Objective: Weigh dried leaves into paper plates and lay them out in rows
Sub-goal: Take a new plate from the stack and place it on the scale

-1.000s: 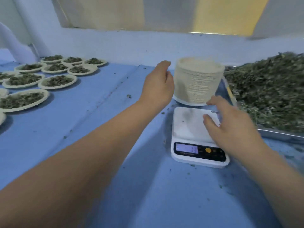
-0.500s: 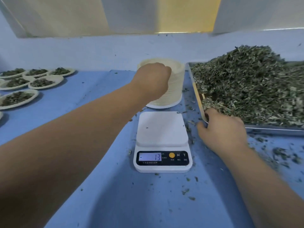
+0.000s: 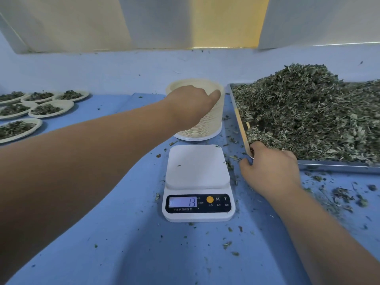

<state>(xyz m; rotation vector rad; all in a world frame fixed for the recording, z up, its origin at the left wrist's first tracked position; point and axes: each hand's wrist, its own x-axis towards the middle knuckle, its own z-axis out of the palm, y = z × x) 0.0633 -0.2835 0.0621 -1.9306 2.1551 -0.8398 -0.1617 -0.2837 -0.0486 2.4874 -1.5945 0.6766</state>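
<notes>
Head view has swung right over the last second, so the filled plates (image 3: 51, 109) now sit in rows at the far left of the bench (image 3: 123, 233) and the tray (image 3: 337, 166) heaped with dried leaves (image 3: 308, 112) fills the right side. Your left hand (image 3: 191, 105), which a second ago was spread beside the stack of paper plates (image 3: 213, 124), is now on top of it, fingers curled over the near rim with the index finger lying across the top edge. You seem to be peeling off the next plate, though none has come free yet. Your right hand (image 3: 271, 169) has left the scale (image 3: 197, 167) and is clamped over the tray's near left corner, thumb outside the rim and fingers inside among the leaves. I cannot tell whether you have gathered any. The two hands are well apart, with the scale between them and nearer you. Its platform is bare apart from a crumb or two, and the display (image 3: 183, 202) reads minus 13, which suggests it was zeroed with a plate on. A fresh plate has to land there before any leaves are weighed.
</notes>
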